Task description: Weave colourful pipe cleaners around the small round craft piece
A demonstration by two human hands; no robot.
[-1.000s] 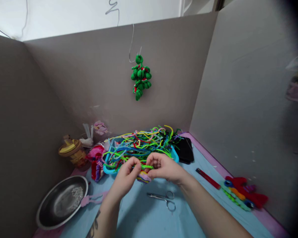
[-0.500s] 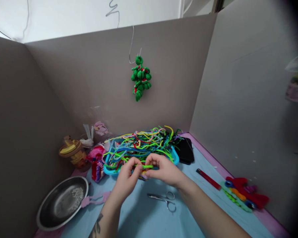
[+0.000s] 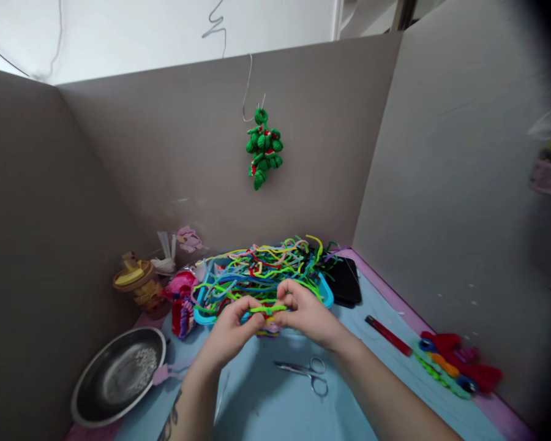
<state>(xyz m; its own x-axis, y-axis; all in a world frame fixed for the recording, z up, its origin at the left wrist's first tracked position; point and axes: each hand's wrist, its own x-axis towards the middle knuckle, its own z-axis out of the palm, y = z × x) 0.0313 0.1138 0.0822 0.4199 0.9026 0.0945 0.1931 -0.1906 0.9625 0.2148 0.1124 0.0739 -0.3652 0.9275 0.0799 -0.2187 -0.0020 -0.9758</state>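
Note:
A short lime-green pipe cleaner stretches level between my two hands. The fingertips of my left hand pinch its left end, and those of my right hand pinch its right end. Both hands hover over the front edge of a blue tray heaped with pipe cleaners in many colours. Just below the fingers, a small multicoloured piece shows; its kind is unclear. Small metal scissors lie on the blue table cover below my hands.
At left stand a steel bowl with small white beads and a brown cup. On the right lie a black flat object, a red cutter-like tool and a colourful fuzzy craft. A green crocheted ornament hangs on the grey partition.
My hands have drawn slightly apart, so more of the lime-green pipe cleaner shows between them. The whole view has shifted a little. A thin pale stick now shows beside my left forearm.

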